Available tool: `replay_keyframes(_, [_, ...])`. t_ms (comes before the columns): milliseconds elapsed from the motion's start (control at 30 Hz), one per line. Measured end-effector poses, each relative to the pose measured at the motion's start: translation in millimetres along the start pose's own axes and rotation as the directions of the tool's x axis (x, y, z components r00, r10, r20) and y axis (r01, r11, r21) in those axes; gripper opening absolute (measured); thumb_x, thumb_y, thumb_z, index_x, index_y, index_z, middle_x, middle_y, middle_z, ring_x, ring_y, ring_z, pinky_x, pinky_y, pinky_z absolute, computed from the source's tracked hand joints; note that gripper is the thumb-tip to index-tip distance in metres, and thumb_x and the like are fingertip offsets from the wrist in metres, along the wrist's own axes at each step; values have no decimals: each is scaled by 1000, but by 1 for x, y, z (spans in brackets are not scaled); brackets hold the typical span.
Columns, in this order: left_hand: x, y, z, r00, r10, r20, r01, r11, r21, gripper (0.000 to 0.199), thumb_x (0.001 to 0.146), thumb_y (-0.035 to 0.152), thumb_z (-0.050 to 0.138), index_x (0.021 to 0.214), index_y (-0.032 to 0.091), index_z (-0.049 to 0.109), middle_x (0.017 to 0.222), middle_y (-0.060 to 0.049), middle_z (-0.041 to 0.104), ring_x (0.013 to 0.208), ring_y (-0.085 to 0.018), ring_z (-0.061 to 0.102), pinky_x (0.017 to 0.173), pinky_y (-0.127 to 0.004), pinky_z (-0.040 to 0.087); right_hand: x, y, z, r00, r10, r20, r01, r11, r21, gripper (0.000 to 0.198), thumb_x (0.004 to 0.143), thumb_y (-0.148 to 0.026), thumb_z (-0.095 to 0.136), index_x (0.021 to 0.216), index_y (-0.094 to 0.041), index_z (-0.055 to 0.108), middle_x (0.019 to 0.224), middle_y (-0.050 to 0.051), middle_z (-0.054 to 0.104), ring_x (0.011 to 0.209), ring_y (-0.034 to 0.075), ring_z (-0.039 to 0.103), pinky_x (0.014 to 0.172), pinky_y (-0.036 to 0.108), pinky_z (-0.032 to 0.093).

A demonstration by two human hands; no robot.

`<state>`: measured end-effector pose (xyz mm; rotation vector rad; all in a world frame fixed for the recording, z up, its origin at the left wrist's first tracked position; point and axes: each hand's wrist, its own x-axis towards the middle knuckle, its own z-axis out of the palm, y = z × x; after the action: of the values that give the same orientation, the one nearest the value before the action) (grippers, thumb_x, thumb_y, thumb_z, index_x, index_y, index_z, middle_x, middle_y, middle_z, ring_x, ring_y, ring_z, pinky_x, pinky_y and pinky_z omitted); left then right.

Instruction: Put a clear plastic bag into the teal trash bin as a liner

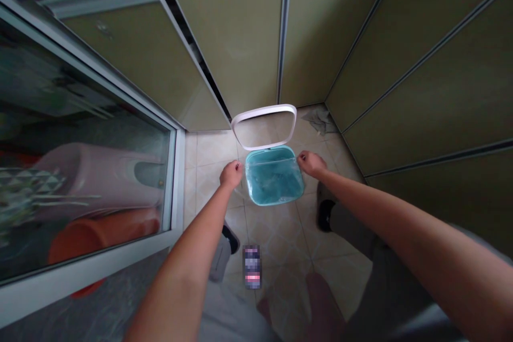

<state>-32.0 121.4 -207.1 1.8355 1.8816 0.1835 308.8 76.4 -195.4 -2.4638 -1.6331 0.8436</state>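
My left hand (231,174) was closed on the left edge of the blue bin liner (273,177), and my right hand (310,163) was closed on its right edge. The bin (256,197) stood on the tiled floor (280,235) between my feet, near the corner of the cupboard doors (236,43), its white lid (264,126) tipped up behind.

The bin (274,177) stands on the floor (280,240) between the left hand (231,174) and right hand (310,163), its lid (264,126) raised behind it.
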Motion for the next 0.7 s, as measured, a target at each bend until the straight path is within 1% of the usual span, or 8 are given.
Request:
replay_keyframes(67, [13,-4,10,999,-36,12,37,995,-97,24,95,34,51,97,24,73,97,-4,75,87,-19,64,72,-26,42,12,-1,1,999,30,19,-31,997,69,33,94,-39,53,108,-23,78,99,9,78,89,22,70,71,25,47])
replay_keyframes(133, [26,-7,19,998,-64,14,65,981,-184,24,94,34,51,93,23,72,92,-3,74,84,-18,63,72,-25,42,25,0,3,998,38,49,-45,989,141,33,95,-38,52,101,-19,78,87,8,77,76,18,69,66,23,46])
replay_keyframes(233, [44,-11,29,994,-105,33,110,948,-299,25,91,35,50,84,21,69,80,-2,69,77,-18,61,68,-25,42,44,1,10,993,55,106,-81,964,254,35,97,-40,52,91,-16,76,76,6,75,56,13,62,56,21,44])
replay_keyframes(300, [55,-12,34,989,-131,65,146,915,-376,25,89,36,49,77,21,66,71,-1,64,71,-17,58,65,-25,42,54,-1,14,985,86,149,-132,934,331,37,98,-42,53,85,-15,74,72,5,72,48,10,58,50,19,42])
replay_keyframes(367, [63,-13,38,981,-154,114,189,874,-447,24,86,38,50,75,21,63,66,0,60,66,-16,55,62,-25,41,62,-3,19,974,123,192,-190,901,390,38,98,-44,55,79,-15,71,67,3,69,45,9,55,47,18,40])
replay_keyframes(500, [72,-14,47,955,-183,232,283,796,-535,22,80,39,51,77,21,63,67,1,61,62,-15,54,59,-25,41,72,-5,32,956,153,252,-262,834,486,32,95,-40,60,74,-16,66,58,0,62,45,9,55,45,17,39])
replay_keyframes(600, [74,-13,53,947,-186,261,306,769,-561,24,76,43,53,74,21,61,67,0,61,64,-15,55,60,-25,43,76,-2,44,951,149,272,-276,806,525,28,93,-35,61,75,-15,66,58,-1,61,47,9,54,46,17,40])
replay_keyframes(700, [74,-11,52,947,-198,253,315,726,-612,32,74,45,53,85,19,68,75,-2,65,69,-15,58,63,-25,45,77,4,51,952,143,272,-277,784,556,23,92,-34,62,84,-14,69,60,-1,60,45,7,49,44,17,36])
